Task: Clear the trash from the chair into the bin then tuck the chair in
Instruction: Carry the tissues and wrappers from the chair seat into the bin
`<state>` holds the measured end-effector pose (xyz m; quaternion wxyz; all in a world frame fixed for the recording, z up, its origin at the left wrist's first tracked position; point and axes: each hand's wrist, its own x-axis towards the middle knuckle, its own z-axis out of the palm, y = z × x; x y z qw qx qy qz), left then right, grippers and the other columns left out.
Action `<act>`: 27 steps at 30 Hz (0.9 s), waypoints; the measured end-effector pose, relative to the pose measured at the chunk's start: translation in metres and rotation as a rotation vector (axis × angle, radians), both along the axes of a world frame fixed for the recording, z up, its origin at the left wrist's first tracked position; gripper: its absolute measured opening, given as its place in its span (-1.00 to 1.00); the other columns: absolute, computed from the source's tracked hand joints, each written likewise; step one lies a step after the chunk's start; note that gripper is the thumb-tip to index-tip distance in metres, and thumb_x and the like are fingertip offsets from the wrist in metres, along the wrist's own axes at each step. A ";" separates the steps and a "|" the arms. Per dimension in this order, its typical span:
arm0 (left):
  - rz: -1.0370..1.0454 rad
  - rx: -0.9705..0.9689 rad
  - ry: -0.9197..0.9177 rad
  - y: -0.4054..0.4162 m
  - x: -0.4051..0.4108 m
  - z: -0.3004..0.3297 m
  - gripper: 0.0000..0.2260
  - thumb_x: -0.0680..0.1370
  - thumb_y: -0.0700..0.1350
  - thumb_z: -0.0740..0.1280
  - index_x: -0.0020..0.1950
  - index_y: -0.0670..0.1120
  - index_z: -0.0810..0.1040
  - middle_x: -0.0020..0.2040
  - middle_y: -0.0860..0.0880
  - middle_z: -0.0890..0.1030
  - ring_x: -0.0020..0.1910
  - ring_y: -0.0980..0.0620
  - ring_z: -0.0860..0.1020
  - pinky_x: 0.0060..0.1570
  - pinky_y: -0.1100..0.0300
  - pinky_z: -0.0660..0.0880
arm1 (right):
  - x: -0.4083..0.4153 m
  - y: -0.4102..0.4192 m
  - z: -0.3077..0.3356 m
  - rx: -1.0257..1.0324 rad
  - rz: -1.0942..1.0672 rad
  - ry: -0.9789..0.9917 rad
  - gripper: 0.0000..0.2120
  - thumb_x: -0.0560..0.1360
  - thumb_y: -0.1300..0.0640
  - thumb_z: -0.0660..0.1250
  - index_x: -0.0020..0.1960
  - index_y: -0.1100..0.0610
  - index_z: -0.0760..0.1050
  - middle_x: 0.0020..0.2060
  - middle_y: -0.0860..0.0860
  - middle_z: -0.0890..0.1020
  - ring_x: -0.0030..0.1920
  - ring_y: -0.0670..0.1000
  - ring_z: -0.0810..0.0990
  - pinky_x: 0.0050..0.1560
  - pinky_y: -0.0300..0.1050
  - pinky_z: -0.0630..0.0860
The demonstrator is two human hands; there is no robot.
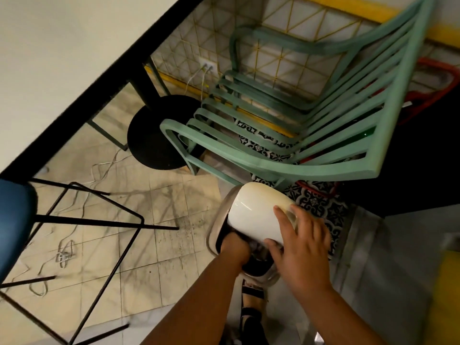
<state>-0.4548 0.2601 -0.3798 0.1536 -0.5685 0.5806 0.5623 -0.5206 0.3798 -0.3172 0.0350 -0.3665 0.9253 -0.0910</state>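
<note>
bin (213, 234) just beside chair (286, 168); table (62, 58) left of both; stool (12, 220) far left

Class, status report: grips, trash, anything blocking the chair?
Left grip down inside grey bin, fingers hidden. Right grip holds white rounded lid open. Mint-green slatted chair shows no trash, untucked. Black round table base beside it.
</note>
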 end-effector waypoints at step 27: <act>0.470 -0.528 0.161 -0.167 0.315 0.234 -0.65 0.57 0.05 0.29 0.25 -0.14 0.46 0.21 -0.10 0.55 0.08 -0.02 0.52 0.03 0.18 0.43 | 0.237 -0.231 0.152 -0.040 0.699 -0.201 -0.43 0.48 -0.16 0.28 0.42 -0.04 0.24 0.37 -0.03 0.35 0.39 0.05 0.27 0.34 -0.01 0.27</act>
